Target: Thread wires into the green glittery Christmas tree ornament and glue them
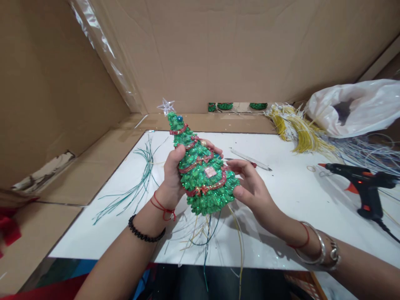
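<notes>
A glittery green Christmas tree figurine (200,160) with red garlands, a blue ball and a clear star (166,107) on its tip is held up, leaning to the left. My left hand (172,173) is wrapped round its left side, with fingertips showing behind it. The thumb and fingers of my right hand (251,187) grip the lower right edge of the tree. Thin green, yellow and white wires (208,239) hang or lie below its base; where they join is hidden.
A white board (281,237) covers the work surface. Green wires (143,175) lie at left. A pen-like tool (251,159) lies behind my right hand. At right are a black glue gun (364,187), yellow wire bundles (293,129) and a white plastic bag (371,104). Cardboard walls (243,50) enclose the place.
</notes>
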The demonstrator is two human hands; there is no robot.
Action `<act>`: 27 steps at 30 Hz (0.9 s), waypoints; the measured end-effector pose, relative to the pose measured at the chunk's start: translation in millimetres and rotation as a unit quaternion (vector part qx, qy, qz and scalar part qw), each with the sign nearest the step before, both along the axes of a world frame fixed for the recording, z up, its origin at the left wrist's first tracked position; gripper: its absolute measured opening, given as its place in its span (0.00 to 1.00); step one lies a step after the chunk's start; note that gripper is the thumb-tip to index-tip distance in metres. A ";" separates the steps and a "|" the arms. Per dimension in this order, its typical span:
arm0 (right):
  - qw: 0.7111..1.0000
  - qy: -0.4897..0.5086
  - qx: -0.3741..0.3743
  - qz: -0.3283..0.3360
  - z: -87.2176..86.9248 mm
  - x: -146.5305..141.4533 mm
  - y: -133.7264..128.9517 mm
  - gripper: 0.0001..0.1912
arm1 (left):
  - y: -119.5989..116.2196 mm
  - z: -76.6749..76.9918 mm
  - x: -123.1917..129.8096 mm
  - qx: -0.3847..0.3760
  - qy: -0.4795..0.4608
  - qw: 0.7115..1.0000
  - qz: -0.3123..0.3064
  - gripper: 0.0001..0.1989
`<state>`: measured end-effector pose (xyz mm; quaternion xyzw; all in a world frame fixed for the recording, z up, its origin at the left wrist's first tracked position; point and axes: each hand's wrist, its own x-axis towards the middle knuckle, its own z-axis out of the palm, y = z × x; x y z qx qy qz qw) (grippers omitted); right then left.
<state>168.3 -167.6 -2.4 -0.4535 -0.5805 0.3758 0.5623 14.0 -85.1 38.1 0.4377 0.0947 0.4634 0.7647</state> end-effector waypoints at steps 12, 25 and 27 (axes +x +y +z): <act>0.982 0.112 -0.071 0.132 2.7 -6.3 -1.0 0.32 | -0.1 -6.9 1.6 -0.016 -0.007 1.000 -0.014 0.25; 0.990 0.065 -0.089 0.083 10.7 -9.8 -13.6 0.32 | -0.6 -4.5 1.3 -0.007 0.010 0.997 -0.073 0.29; 0.991 0.060 -0.091 0.076 11.7 -10.5 -14.4 0.32 | -0.9 -2.8 0.8 -0.014 0.009 0.997 -0.075 0.30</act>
